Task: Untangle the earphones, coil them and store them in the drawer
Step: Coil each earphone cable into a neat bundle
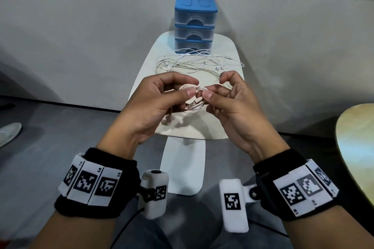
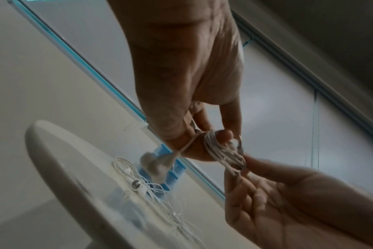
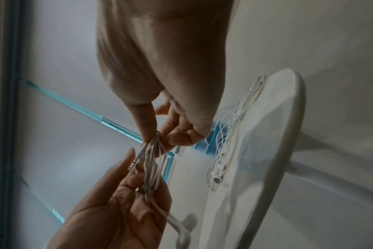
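Note:
Both hands hold one coiled white earphone cable [image 1: 193,98] above the near part of the small white table [image 1: 226,50]. My left hand [image 1: 162,97] pinches the coil [image 2: 219,151] between thumb and fingers; its earbuds [image 2: 158,163] dangle below. My right hand [image 1: 224,95] pinches the coil's other side [image 3: 153,151] with thumb and forefinger. The metal jack plug [image 1: 191,104] sticks out of the coil. A tangle of more white earphones [image 1: 194,62] lies on the table in front of the blue drawer unit [image 1: 194,24], whose three clear drawers are all closed.
The drawer unit stands at the table's far edge against a pale wall. A second round tabletop [image 1: 358,147] juts in at the right. A shoe [image 1: 9,133] shows at the far left on the grey floor.

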Motion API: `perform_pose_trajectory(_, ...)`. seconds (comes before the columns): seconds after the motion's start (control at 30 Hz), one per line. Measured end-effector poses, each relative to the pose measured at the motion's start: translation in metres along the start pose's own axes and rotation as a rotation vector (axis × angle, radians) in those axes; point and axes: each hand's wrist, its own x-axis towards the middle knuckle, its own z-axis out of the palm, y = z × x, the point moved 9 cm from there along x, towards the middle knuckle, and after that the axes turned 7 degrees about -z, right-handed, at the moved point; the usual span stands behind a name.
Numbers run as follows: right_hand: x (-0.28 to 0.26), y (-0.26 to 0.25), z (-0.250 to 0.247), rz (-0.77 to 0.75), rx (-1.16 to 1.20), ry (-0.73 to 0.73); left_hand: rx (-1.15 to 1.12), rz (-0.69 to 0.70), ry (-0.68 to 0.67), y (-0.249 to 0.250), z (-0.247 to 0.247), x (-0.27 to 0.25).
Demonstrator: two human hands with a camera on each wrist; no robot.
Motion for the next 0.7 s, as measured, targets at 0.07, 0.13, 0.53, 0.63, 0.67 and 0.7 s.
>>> perform_pose_trajectory(0.07, -0.002, 0.002, 0.003, 0.045, 0.056, -0.051, 0.002, -0.007, -0.029, 0.002, 0.001, 0.0)
perform_pose_trajectory(0.13, -0.003, 0.004, 0.008, 0.081, 0.076, -0.119, 0.023, -0.007, -0.012, 0.005, 0.0, 0.0)
perform_pose_trajectory(0.53, 0.005, -0.026, 0.017, -0.177, -0.992, -0.28, 0.102, 0.048, 0.152, 0.011, -0.001, 0.008)
perform_pose_trajectory(0.63, 0.004, -0.025, 0.024, -0.147, -1.16, -0.355, 0.08, 0.093, 0.193, 0.016, -0.001, 0.008)
perform_pose_trajectory(0.67, 0.003, -0.026, 0.026, -0.15, -1.193, -0.367, 0.05, 0.112, 0.222, 0.018, -0.003, 0.008)
perform_pose_trajectory(0.7, 0.002, -0.028, 0.028, -0.168, -1.212, -0.37, 0.011, 0.13, 0.254, 0.02, -0.007, 0.009)
